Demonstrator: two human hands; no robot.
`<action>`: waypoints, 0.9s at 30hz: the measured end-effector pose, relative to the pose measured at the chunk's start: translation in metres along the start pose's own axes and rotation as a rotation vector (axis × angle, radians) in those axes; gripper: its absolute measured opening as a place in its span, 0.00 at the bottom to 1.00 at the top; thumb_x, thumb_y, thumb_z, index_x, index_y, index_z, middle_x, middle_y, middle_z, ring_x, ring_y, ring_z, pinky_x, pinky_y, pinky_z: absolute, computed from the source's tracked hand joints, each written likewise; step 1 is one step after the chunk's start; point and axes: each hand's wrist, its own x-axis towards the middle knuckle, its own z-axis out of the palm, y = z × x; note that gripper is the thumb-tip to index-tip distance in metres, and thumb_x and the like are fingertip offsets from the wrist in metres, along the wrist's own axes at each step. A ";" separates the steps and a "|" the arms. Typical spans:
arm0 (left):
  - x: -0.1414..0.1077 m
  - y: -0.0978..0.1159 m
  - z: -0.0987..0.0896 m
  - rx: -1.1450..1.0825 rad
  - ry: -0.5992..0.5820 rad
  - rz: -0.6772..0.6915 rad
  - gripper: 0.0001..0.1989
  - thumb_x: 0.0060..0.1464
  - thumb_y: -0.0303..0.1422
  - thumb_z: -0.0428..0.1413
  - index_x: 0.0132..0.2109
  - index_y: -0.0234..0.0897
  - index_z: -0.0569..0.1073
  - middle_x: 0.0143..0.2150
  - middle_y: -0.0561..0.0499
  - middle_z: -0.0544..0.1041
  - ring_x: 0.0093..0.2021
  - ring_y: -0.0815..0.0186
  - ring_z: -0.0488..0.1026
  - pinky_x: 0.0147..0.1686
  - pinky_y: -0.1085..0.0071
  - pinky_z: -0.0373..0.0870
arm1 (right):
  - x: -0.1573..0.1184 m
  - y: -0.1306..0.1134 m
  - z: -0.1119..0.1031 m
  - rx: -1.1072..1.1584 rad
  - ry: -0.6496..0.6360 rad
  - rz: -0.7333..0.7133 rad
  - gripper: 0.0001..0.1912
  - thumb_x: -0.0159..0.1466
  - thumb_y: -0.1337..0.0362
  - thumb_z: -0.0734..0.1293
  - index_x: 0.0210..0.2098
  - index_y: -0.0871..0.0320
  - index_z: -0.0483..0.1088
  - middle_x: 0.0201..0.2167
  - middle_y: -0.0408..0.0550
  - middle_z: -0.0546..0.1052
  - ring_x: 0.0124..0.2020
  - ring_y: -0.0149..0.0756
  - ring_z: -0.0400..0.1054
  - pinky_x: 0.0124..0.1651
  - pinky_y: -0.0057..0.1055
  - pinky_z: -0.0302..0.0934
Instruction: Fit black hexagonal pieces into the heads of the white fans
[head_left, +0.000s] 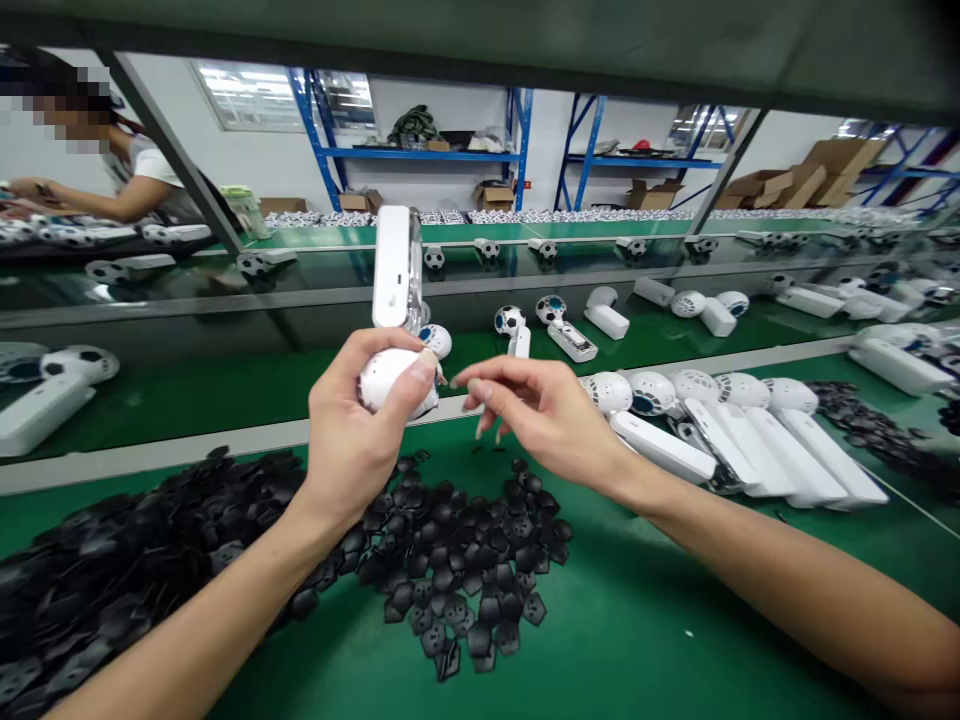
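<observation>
My left hand (367, 410) is closed around the round head of a white handheld device (394, 265), whose long rectangular handle points upward. Thumb and fingers cover part of the head, and a small reddish-brown bit shows at its right side. Just to the right, my right hand (525, 400) has its fingers loosely bent and apart, close to the head but not gripping it. I see nothing between those fingers. Below both hands lies a spread of small black pentagon pieces (480, 560), heaped thicker into a pile (150, 550) at the left.
White devices (750, 440) lie in a row at the right, beside more black pieces (862, 425). Beyond a pale rail (247, 440), a green belt (187, 410) carries several soccer-patterned units (510, 320). A co-worker (127, 180) sits at the far left. Blue shelves (427, 153) stand behind.
</observation>
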 end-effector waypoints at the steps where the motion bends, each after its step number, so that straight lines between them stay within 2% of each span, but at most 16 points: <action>1: 0.003 -0.003 0.000 -0.072 0.006 -0.003 0.15 0.58 0.46 0.67 0.43 0.41 0.77 0.38 0.51 0.80 0.33 0.66 0.75 0.31 0.73 0.74 | 0.000 0.006 0.003 -0.154 -0.042 0.004 0.10 0.75 0.65 0.68 0.47 0.57 0.84 0.39 0.46 0.87 0.35 0.35 0.80 0.38 0.31 0.70; 3: 0.007 -0.008 0.000 -0.178 0.004 -0.036 0.17 0.56 0.45 0.69 0.44 0.39 0.78 0.35 0.51 0.79 0.31 0.66 0.76 0.30 0.74 0.76 | -0.002 0.016 0.010 -0.416 -0.198 0.036 0.08 0.73 0.68 0.71 0.44 0.56 0.85 0.42 0.47 0.88 0.42 0.42 0.82 0.44 0.35 0.69; 5: 0.010 -0.011 0.001 -0.222 -0.001 -0.070 0.18 0.54 0.43 0.71 0.46 0.38 0.79 0.36 0.50 0.80 0.32 0.66 0.78 0.30 0.74 0.77 | -0.004 0.025 0.019 -0.569 -0.354 0.063 0.07 0.73 0.67 0.73 0.47 0.56 0.85 0.48 0.48 0.88 0.50 0.48 0.82 0.49 0.38 0.69; 7: 0.012 -0.014 0.001 -0.239 0.002 -0.085 0.20 0.52 0.42 0.72 0.48 0.38 0.79 0.38 0.49 0.80 0.33 0.66 0.78 0.29 0.74 0.78 | -0.006 0.029 0.026 -0.668 -0.448 0.053 0.09 0.74 0.65 0.72 0.51 0.56 0.85 0.51 0.51 0.87 0.53 0.51 0.81 0.49 0.39 0.68; 10: 0.014 -0.016 0.000 -0.270 -0.006 -0.092 0.22 0.52 0.41 0.73 0.50 0.38 0.79 0.40 0.49 0.80 0.32 0.66 0.77 0.27 0.74 0.79 | -0.006 0.032 0.031 -0.768 -0.509 -0.010 0.11 0.75 0.64 0.72 0.54 0.56 0.84 0.51 0.54 0.86 0.52 0.51 0.80 0.43 0.37 0.64; 14: 0.017 -0.013 -0.001 -0.301 -0.051 -0.067 0.24 0.53 0.43 0.72 0.53 0.38 0.77 0.40 0.48 0.79 0.30 0.65 0.77 0.24 0.71 0.80 | -0.003 0.036 0.034 -0.755 -0.497 -0.028 0.07 0.74 0.66 0.73 0.49 0.58 0.83 0.48 0.54 0.85 0.47 0.47 0.79 0.38 0.34 0.56; 17: 0.019 -0.005 -0.001 -0.349 -0.060 -0.088 0.35 0.52 0.44 0.71 0.63 0.41 0.71 0.43 0.47 0.79 0.30 0.63 0.77 0.21 0.69 0.80 | -0.001 0.038 0.035 -0.713 -0.478 -0.017 0.02 0.72 0.66 0.75 0.43 0.59 0.82 0.44 0.51 0.85 0.44 0.43 0.79 0.37 0.33 0.54; 19: 0.020 0.001 -0.002 -0.410 -0.036 -0.165 0.41 0.48 0.43 0.72 0.66 0.41 0.66 0.42 0.47 0.80 0.29 0.62 0.76 0.20 0.67 0.79 | 0.002 0.037 0.033 -0.679 -0.472 -0.016 0.03 0.72 0.65 0.76 0.42 0.59 0.80 0.43 0.49 0.86 0.43 0.41 0.79 0.38 0.32 0.56; 23: 0.023 0.005 -0.003 -0.484 0.086 -0.326 0.38 0.36 0.37 0.70 0.57 0.44 0.69 0.40 0.47 0.81 0.30 0.57 0.77 0.16 0.65 0.77 | 0.007 0.030 0.021 -0.590 -0.393 -0.023 0.02 0.74 0.67 0.73 0.44 0.60 0.78 0.37 0.46 0.85 0.39 0.36 0.79 0.40 0.29 0.62; 27: 0.026 0.005 -0.004 -0.463 0.175 -0.347 0.27 0.34 0.35 0.68 0.44 0.45 0.68 0.37 0.47 0.80 0.33 0.54 0.77 0.12 0.70 0.71 | 0.013 0.020 0.002 -0.321 -0.261 -0.069 0.05 0.73 0.71 0.70 0.47 0.59 0.79 0.32 0.43 0.83 0.36 0.33 0.80 0.43 0.27 0.67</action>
